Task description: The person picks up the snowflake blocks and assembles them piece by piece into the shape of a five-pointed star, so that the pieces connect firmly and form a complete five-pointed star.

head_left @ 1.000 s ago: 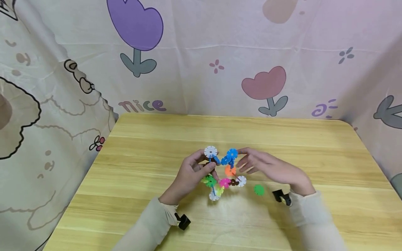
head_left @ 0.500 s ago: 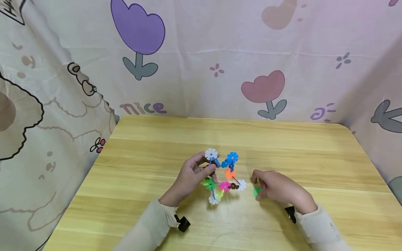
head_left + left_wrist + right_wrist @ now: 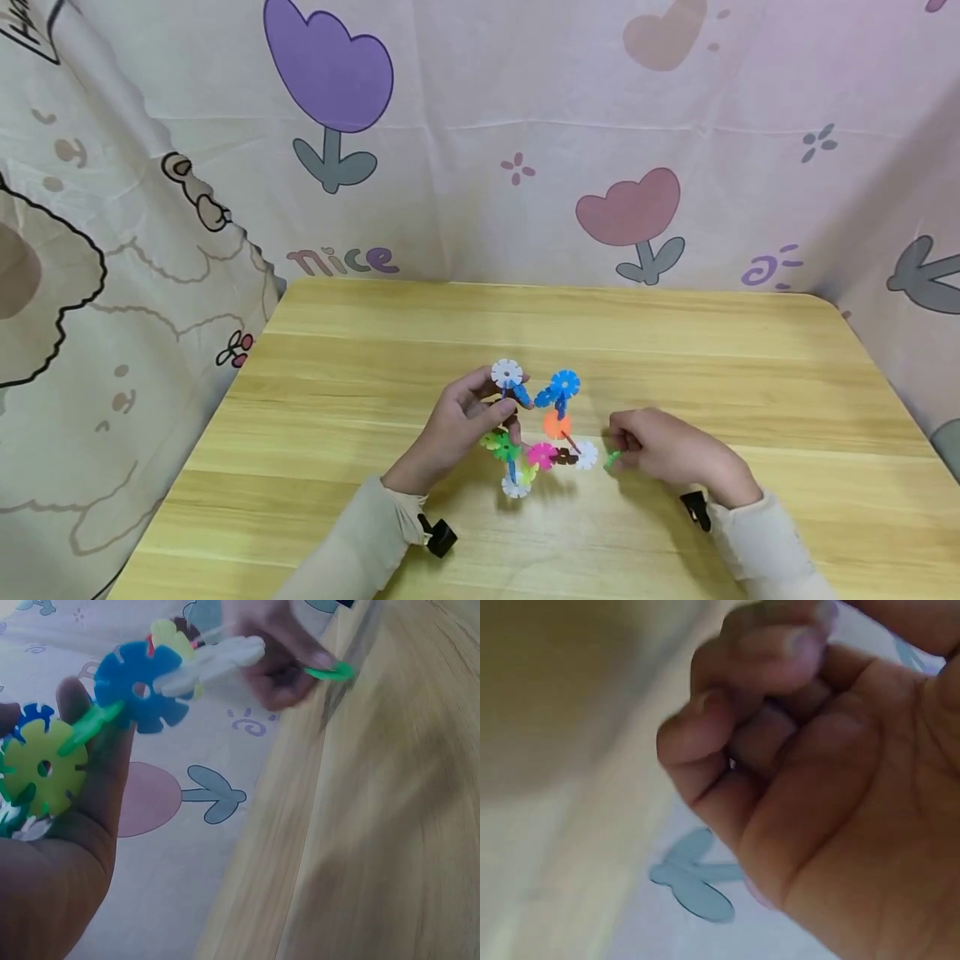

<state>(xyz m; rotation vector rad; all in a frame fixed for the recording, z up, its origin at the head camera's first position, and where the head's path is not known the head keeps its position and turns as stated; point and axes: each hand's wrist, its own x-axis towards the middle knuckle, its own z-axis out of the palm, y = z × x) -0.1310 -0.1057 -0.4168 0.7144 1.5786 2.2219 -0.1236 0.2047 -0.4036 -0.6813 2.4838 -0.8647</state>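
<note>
My left hand (image 3: 459, 423) grips the upper left side of a structure built from notched plastic discs. It has a white disc (image 3: 507, 374) on top, blue discs (image 3: 565, 384) and an orange disc (image 3: 557, 425) to the right, and pink, brown and white ones lower down. In the left wrist view a blue disc (image 3: 141, 687) and a yellow disc (image 3: 45, 769) show by the left fingers. To the right of the structure, my right hand (image 3: 667, 446) pinches a green disc (image 3: 331, 672) between thumb and finger. The right wrist view shows curled fingers (image 3: 696, 736) and the palm; the disc is hidden there.
The wooden table (image 3: 360, 333) extends around both hands. Behind it hangs a printed cloth (image 3: 465, 192) with tulips, and another part of the cloth drops along the left side. A black wrist camera (image 3: 440, 537) sits at the left sleeve.
My right hand has left the blue discs, moved down and right, and taken hold of the green disc that lay flat on the table; the disc now appears tilted. My left hand keeps its grip.
</note>
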